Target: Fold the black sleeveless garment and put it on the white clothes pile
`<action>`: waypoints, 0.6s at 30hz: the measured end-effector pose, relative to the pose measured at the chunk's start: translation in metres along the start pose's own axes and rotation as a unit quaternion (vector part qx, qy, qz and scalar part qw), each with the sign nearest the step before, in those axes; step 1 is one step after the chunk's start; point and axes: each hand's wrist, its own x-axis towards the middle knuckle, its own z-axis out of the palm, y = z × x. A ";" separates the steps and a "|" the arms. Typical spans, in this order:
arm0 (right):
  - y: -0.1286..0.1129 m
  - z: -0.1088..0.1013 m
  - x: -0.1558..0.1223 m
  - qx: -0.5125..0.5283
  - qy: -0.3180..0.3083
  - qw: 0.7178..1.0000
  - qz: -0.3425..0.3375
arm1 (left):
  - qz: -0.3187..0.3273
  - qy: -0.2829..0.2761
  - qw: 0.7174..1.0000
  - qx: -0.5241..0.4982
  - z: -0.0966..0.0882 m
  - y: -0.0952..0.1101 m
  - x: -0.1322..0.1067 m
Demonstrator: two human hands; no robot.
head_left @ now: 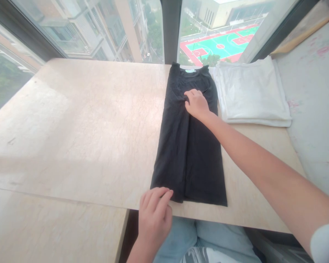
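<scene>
Black pants lie lengthwise on a pale marble-patterned sill, their waistband with a small light label toward the window and the leg hems toward me. Just below the waist, my right hand has its thumb and fingers closed at the fabric near the top of the middle fold. At the near left corner, my left hand bends its fingers over the hem, thumb close to the index finger. Its fingertips touch the cloth there; the exact grip is partly hidden.
A folded white cloth stack sits to the right of the pants, beside a flower-patterned wall covering. Windows border the far side behind a dark frame post. The sill extends left, and its front edge is close to my lap.
</scene>
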 end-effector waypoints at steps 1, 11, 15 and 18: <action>-0.005 -0.001 -0.008 0.014 0.013 1.000 0.001 | -0.025 0.002 0.999 0.027 -0.004 -0.006 0.000; -0.060 0.007 -0.117 0.099 0.018 0.995 -0.002 | -0.062 -0.032 0.991 0.115 -0.005 -0.039 -0.007; -0.061 0.011 -0.125 0.094 0.015 0.995 -0.009 | -0.041 0.005 0.993 0.112 -0.005 -0.045 -0.009; -0.061 0.011 -0.123 0.081 0.005 0.997 -0.014 | -0.037 0.019 0.994 0.099 -0.008 -0.046 -0.014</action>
